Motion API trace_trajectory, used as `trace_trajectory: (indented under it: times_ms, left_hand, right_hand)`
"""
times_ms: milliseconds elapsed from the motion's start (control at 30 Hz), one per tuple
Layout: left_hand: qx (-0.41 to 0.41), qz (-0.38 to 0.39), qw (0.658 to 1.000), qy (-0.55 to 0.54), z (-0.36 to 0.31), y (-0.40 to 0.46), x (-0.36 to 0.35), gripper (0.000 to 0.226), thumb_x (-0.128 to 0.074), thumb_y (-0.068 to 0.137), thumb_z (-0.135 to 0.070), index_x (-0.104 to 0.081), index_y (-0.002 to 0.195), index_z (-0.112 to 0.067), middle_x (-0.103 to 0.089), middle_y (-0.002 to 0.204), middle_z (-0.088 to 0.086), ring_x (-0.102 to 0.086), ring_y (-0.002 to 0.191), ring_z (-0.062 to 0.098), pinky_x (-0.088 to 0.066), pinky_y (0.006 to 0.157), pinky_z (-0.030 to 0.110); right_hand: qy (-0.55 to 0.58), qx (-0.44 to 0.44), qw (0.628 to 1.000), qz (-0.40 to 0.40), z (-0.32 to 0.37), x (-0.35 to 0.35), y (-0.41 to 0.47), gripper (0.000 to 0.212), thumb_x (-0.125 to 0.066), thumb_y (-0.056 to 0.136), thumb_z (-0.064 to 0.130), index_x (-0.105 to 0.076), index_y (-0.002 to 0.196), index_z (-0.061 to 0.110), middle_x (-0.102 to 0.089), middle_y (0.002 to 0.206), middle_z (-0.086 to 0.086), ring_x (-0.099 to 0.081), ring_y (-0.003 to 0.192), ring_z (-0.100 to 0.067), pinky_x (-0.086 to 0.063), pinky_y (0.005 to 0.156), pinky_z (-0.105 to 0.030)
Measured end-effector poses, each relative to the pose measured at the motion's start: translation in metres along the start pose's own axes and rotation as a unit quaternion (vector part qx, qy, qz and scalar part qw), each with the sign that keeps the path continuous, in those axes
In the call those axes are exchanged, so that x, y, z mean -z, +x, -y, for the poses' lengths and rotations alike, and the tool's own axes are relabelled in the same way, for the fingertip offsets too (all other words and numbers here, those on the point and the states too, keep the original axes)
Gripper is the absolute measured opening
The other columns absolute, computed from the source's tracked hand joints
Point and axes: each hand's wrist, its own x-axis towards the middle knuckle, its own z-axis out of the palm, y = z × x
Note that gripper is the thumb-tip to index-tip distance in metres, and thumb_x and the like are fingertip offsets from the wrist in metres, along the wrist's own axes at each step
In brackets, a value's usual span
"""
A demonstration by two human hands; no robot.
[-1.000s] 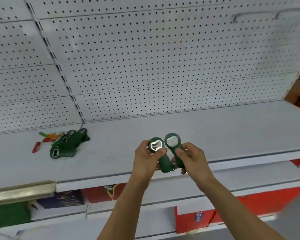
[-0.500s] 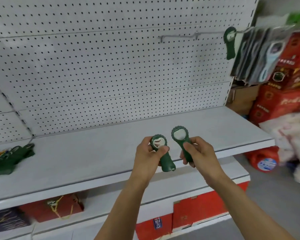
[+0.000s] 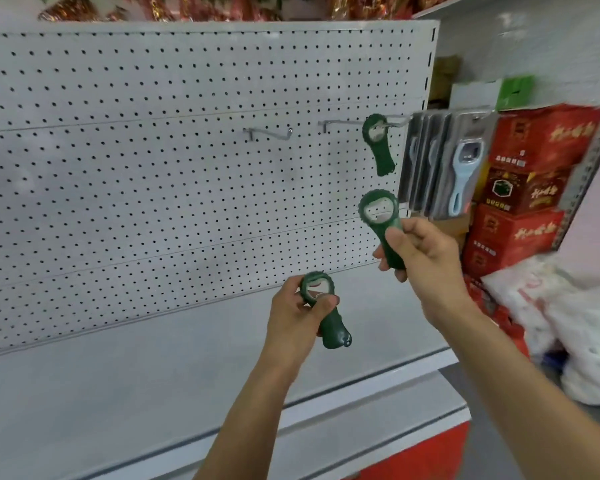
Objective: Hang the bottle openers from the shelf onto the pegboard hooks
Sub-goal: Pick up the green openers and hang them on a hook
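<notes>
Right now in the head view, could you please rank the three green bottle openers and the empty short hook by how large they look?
1-2. Opener in the right hand and opener in the left hand: alike, unranked.
3. Hanging opener: looks smaller, but it is farther away.
4. Empty short hook.

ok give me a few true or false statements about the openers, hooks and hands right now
1. Each hand holds a green bottle opener. True: the left hand holds one, the right hand another.
2. Both pegboard hooks are bare. False: the short hook is bare, but a green opener hangs on the long hook.
3. The right hand's opener is raised higher. True.
4. The blue packaged opener lies on the shelf. False: it hangs to the right of the pegboard.
</notes>
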Motion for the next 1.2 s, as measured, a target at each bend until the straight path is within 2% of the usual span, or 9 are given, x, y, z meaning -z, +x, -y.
trace_trajectory:
  times_ms: [267,433,633,733,867,1033,1200]
  left_hand:
    - [-0.034,-0.005,0.999,-0.001,-0.012,0.063,-0.042,0.028,-0.073,0.083,-0.007,-0.06,0.104,-0.022,-0.072,0.1,0.009,-0.072,0.087,0.027,-0.062,0.07,0.037]
    - [-0.044,-0.017,0.999,0.006,-0.015,0.087,-0.058,0.029,-0.073,0.082,-0.007,-0.061,0.104,-0.021,-0.072,0.094,0.004,-0.072,0.086,0.021,-0.062,0.069,0.034]
    - [-0.053,-0.04,0.998,0.009,-0.018,0.1,-0.07,0.03,-0.073,0.082,-0.006,-0.061,0.105,-0.02,-0.072,0.096,0.005,-0.071,0.085,0.019,-0.062,0.069,0.035]
    - [-0.055,-0.06,0.997,0.006,-0.019,0.103,-0.072,0.03,-0.073,0.083,-0.006,-0.061,0.108,-0.018,-0.072,0.091,0.001,-0.072,0.078,0.011,-0.062,0.067,0.033]
    - [-0.057,-0.091,0.994,0.005,-0.019,0.105,-0.075,0.031,-0.073,0.083,-0.007,-0.061,0.108,-0.02,-0.072,0.093,0.002,-0.071,0.084,0.016,-0.062,0.067,0.033]
    - [-0.051,-0.123,0.991,0.008,-0.021,0.105,-0.076,0.029,-0.073,0.083,-0.008,-0.061,0.104,-0.024,-0.072,0.094,0.001,-0.071,0.086,0.021,-0.061,0.064,0.03]
    - [-0.05,-0.144,0.988,0.017,-0.03,0.106,-0.08,0.031,-0.073,0.083,-0.008,-0.06,0.109,-0.02,-0.071,0.097,0.001,-0.071,0.086,0.019,-0.06,0.062,0.026]
  right_hand:
    - [0.04,0.065,0.997,-0.013,0.023,0.022,0.086,0.009,-0.054,0.097,0.019,-0.061,0.091,0.02,-0.069,0.064,0.002,-0.058,0.057,-0.016,-0.036,0.042,-0.021]
    - [0.051,0.091,0.994,-0.014,0.026,0.027,0.117,0.01,-0.054,0.097,0.018,-0.06,0.089,0.02,-0.067,0.061,0.001,-0.055,0.049,-0.014,-0.034,0.036,-0.022]
    - [0.02,0.06,0.998,0.022,0.02,0.03,0.143,0.012,-0.053,0.097,0.017,-0.06,0.087,0.018,-0.064,0.066,-0.005,-0.048,0.038,-0.005,-0.03,0.034,-0.018]
    - [0.019,0.05,0.997,0.047,0.013,0.029,0.155,0.014,-0.053,0.097,0.015,-0.059,0.085,0.019,-0.065,0.065,-0.005,-0.05,0.042,-0.009,-0.03,0.035,-0.018]
    - [0.017,0.043,0.995,0.084,0.004,0.023,0.172,0.013,-0.054,0.096,0.015,-0.059,0.084,0.019,-0.065,0.066,-0.005,-0.053,0.05,-0.016,-0.034,0.039,-0.022]
    - [0.003,0.03,0.995,0.094,-0.001,0.016,0.19,0.008,-0.056,0.096,0.018,-0.062,0.09,0.016,-0.067,0.068,-0.006,-0.054,0.052,-0.016,-0.041,0.046,-0.024]
    - [0.006,0.022,0.994,0.105,-0.006,0.009,0.203,0.008,-0.055,0.096,0.018,-0.061,0.09,0.018,-0.066,0.068,-0.006,-0.054,0.053,-0.016,-0.043,0.047,-0.026]
